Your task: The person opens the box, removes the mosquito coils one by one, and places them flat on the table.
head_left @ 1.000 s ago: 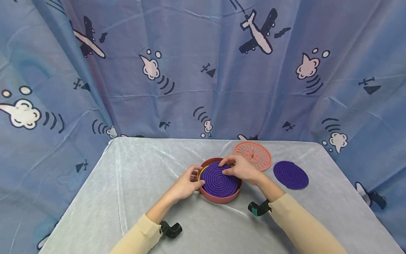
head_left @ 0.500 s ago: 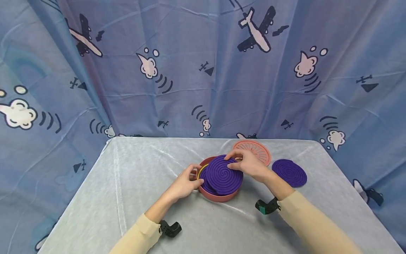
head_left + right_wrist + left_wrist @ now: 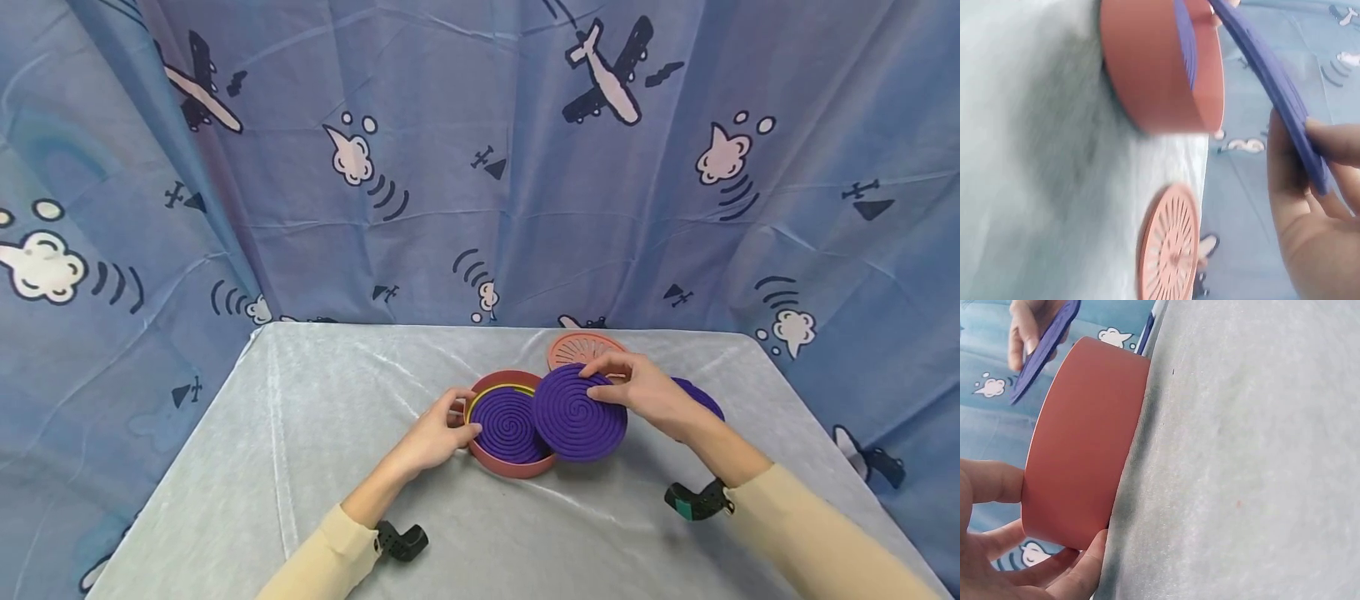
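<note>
A purple spiral mosquito coil (image 3: pixel 573 417) is pinched at its upper right edge by my right hand (image 3: pixel 648 392). It is held tilted, overlapping the right side of a round coral-red box (image 3: pixel 506 468) in the head view. Inside the box lies another purple coil (image 3: pixel 508 423), with a yellow ring (image 3: pixel 474 402) showing along the wall. My left hand (image 3: pixel 438 433) grips the box's left side; in the left wrist view its fingers (image 3: pixel 997 481) lie against the outer wall (image 3: pixel 1085 437). The right wrist view has the raised coil (image 3: pixel 1272 75) between thumb and fingers.
Behind the held coil lies a slotted coral lid (image 3: pixel 581 350), flat on the white-clothed table (image 3: pixel 360 392). A further purple coil (image 3: pixel 701 400) sits to the right, partly hidden by my right hand. A blue patterned curtain (image 3: pixel 420 167) hangs behind the table.
My right hand has lifted the top coil out of the box and carried it to the right, uncovering the coil beneath. The left hand stays at the box.
</note>
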Demonstrator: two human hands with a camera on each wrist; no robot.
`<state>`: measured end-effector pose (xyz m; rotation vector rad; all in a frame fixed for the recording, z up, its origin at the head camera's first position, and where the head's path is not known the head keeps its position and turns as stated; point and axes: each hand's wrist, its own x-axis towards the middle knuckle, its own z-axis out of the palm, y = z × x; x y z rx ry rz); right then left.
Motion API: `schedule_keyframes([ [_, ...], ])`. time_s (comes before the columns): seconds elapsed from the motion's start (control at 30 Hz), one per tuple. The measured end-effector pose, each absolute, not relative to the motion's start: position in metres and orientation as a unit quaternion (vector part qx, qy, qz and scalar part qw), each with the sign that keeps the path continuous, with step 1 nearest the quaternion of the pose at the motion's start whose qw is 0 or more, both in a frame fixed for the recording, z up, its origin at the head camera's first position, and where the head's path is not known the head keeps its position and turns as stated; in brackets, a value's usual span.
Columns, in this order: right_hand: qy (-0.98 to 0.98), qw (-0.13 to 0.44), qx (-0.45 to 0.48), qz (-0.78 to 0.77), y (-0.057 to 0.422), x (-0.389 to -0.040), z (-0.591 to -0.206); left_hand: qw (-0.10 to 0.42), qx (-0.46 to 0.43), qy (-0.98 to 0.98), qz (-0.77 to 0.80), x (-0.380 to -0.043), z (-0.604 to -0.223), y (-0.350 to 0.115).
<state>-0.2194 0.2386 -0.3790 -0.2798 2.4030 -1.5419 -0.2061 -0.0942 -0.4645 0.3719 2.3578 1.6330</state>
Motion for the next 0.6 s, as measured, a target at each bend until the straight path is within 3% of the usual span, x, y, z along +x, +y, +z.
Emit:
schedule_keyframes([
  [0.6, 0.857, 0.052, -0.035, -0.512, 0.336, -0.204, -0.391, 0.120, 0.131, 0.807, 0.563, -0.204, -0.465, -0.092],
])
